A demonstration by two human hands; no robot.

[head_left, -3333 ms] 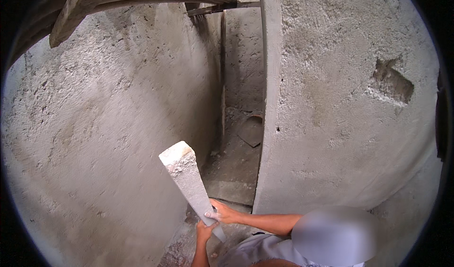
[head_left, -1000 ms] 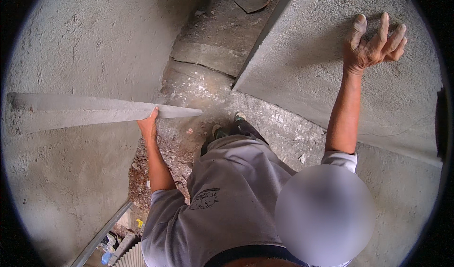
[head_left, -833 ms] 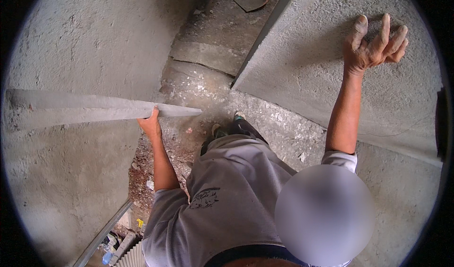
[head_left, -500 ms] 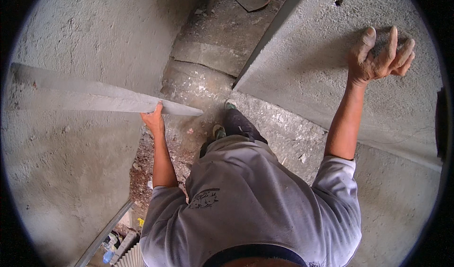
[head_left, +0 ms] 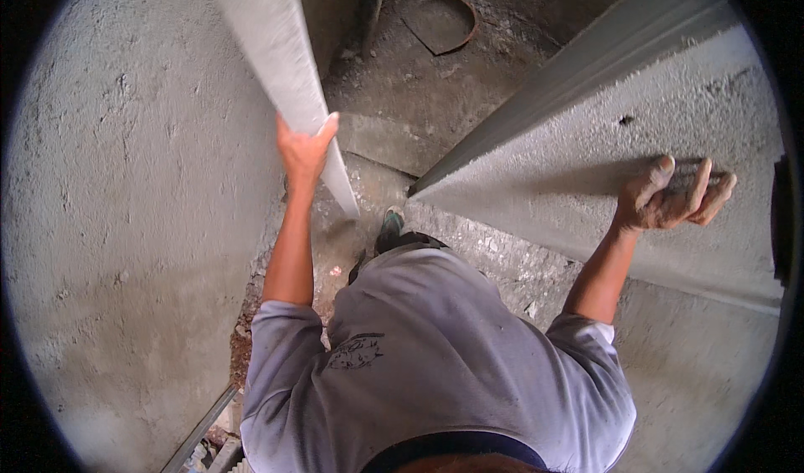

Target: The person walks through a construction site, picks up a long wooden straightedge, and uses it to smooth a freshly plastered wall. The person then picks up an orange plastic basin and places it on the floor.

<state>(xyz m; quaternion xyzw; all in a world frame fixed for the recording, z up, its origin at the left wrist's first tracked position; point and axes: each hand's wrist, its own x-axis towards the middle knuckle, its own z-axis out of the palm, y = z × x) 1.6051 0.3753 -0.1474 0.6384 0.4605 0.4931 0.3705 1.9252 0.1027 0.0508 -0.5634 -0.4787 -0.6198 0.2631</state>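
Note:
My left hand is wrapped round the lower part of a long, pale grey straightedge board. The board slants from the top of the view beside the left wall, and its near end hangs past my hand above the floor. To the right, my right hand lies against the rough plastered wall, holding nothing. Its thumb and fingers stand apart and are bent; dried grey stuff coats them.
A plastered wall runs along my left, its face pitted. Beyond a concrete step, a round rusty-rimmed thing lies on the dirty floor. The right wall ends in a sharp corner edge. Rubble lies at the left wall's foot.
The board has swung from lying crosswise toward the left to pointing up and away, my left hand moving forward with it. My right hand appears lower on the right wall.

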